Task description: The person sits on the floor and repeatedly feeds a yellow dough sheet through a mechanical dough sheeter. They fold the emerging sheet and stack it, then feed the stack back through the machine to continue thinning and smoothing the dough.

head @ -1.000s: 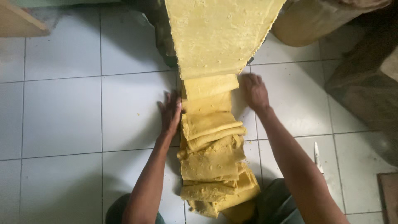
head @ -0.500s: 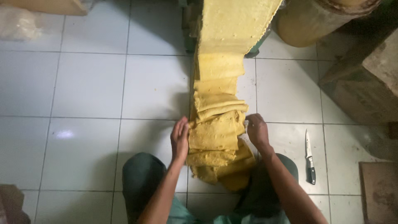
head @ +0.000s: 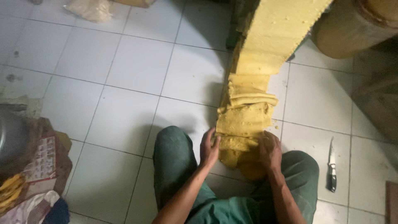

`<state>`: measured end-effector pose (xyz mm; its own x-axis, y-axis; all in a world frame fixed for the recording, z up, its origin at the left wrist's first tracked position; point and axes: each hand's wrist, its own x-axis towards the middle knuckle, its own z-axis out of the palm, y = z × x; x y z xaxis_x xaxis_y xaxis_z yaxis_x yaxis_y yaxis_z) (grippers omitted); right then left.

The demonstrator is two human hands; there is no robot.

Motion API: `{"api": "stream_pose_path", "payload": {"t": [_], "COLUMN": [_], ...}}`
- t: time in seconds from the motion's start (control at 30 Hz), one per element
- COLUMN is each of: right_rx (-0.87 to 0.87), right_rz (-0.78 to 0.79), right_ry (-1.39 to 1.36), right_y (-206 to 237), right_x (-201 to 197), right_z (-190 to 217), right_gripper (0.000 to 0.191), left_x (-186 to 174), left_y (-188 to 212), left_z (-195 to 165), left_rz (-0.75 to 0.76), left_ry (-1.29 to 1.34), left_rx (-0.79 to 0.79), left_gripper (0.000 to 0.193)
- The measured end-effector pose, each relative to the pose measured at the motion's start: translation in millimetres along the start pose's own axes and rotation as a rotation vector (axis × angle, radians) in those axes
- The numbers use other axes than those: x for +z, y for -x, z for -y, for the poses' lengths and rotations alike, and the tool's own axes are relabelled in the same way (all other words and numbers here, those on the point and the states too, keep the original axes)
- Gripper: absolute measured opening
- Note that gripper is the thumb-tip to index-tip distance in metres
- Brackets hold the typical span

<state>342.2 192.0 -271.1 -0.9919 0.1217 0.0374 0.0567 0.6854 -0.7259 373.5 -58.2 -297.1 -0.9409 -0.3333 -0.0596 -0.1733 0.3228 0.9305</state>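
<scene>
Yellow dough sheet (head: 248, 116) lies folded in a pile on the white tiled floor (head: 124, 74) and runs up to a broad strip at the top. Left of the pile, at the frame's edge, sits a cluttered heap (head: 29, 174). The left hand (head: 209, 148) presses the pile's near left edge, fingers curled on the dough — the right hand (head: 270, 150) grips its right edge likewise. Green-trousered knees (head: 176, 159) flank the pile. Right of it — a knife (head: 331, 166) lies on the tiles.

A knife (head: 331, 165) lies on the white tiled floor (head: 124, 83), a brown barrel (head: 352, 25) beyond it.
</scene>
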Motion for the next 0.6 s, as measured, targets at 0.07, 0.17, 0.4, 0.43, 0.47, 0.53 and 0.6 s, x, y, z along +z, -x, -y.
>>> {"api": "stream_pose_path", "payload": {"t": [0.07, 0.17, 0.4, 0.43, 0.47, 0.53, 0.6], "right_rx": [0.015, -0.001, -0.015, -0.035, -0.008, 0.073, 0.034], "right_rz": [-0.004, 0.003, 0.011, 0.002, 0.014, 0.036, 0.041], "right_ry": [-0.008, 0.001, 0.087, 0.100, 0.062, -0.006, -0.003], "right_y": [-1.1, -5.8, -9.1, -8.7, -8.0, -5.4, -4.2], "right_x": [-0.3, -0.7, 11.7, 13.2, 15.1, 15.9, 16.4], "right_z": [4.5, 7.1, 8.3, 8.8, 9.4, 10.1, 10.3], "right_gripper": [0.043, 0.042, 0.040, 0.040, 0.041, 0.043, 0.042], "left_x": [0.5, -10.0, -55.2, -56.0, -57.0, -52.1, -44.1], "left_y": [-42.1, -118.7, -258.4, -265.1, -269.0, -265.2, -250.5], "left_z": [-5.3, -12.5, -24.1, -21.2, -18.7, -13.9, -11.4], "left_rz": [-0.061, -0.119, -0.072, -0.060, -0.049, 0.004, 0.060], "left_ry": [-0.100, -0.391, -0.751, -0.798, -0.846, -0.901, -0.915], "left_rx": [0.038, 0.129, 0.174, 0.183, 0.196, 0.234, 0.282], "left_gripper": [0.053, 0.062, 0.063, 0.063, 0.062, 0.061, 0.059]}}
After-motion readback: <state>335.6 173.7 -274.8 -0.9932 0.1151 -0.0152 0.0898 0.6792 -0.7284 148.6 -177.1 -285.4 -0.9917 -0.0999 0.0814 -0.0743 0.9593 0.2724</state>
